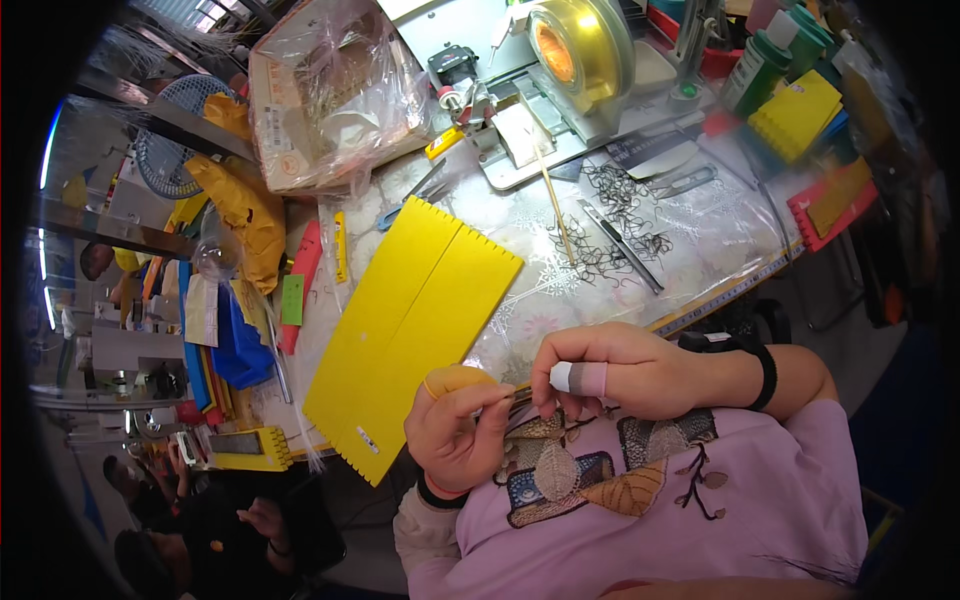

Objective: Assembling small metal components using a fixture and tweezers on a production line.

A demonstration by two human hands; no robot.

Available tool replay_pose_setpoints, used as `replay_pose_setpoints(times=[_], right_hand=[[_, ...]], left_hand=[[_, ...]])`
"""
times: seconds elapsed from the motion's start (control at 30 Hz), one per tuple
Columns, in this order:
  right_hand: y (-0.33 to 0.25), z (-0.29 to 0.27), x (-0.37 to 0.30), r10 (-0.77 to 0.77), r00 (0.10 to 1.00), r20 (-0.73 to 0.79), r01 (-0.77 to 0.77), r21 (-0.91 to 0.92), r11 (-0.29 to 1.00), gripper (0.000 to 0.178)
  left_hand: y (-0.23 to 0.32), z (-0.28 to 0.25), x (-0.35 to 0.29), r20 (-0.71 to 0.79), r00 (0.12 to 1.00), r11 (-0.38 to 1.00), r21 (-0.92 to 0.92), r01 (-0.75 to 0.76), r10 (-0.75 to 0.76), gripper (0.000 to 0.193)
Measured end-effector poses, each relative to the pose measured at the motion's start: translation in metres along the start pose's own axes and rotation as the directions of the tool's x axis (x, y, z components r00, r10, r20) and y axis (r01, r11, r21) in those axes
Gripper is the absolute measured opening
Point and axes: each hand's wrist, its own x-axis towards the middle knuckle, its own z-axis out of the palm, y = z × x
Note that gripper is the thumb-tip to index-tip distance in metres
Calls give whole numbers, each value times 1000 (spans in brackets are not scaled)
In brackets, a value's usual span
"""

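My left hand (455,430) is raised over my lap at the table's front edge. Its thumb and forefinger are pinched together on something too small to make out. A yellow band circles one finger. Close beside it on the right, my right hand (625,375) has its fingers curled down, with white and pink covers on a finger; what it may hold is hidden. Just beyond my left hand lies a yellow notched board (400,330). Farther off on the table are a scattered pile of small dark hooks (620,220) and black tweezers (622,246).
At the back stands a small machine (520,135) carrying a spool of yellow line (600,50). A thin wooden stick (555,205) leans from it. A plastic-lined carton (340,100) is back left, green bottles (755,70) back right. Another person (220,545) sits at lower left.
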Motion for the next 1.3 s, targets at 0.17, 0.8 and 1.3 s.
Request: replay_pose_setpoints(times=[0.17,0.8,1.3], right_hand=[[-6,-6,-2,4,1000,-12,-5,-18,1000,19],[-17,28,-19,-149,980,-135,106,-281,954,30],[-7,32,19,-229,963,-140,139,-469,872,20]], left_hand=[[1,7,7,-19,999,999,-3,35,-35,14],[-47,-369,-111,-931,209,954,293,-63,299,10],[-74,-458,-113,-968,15,966,249,-70,251,13]])
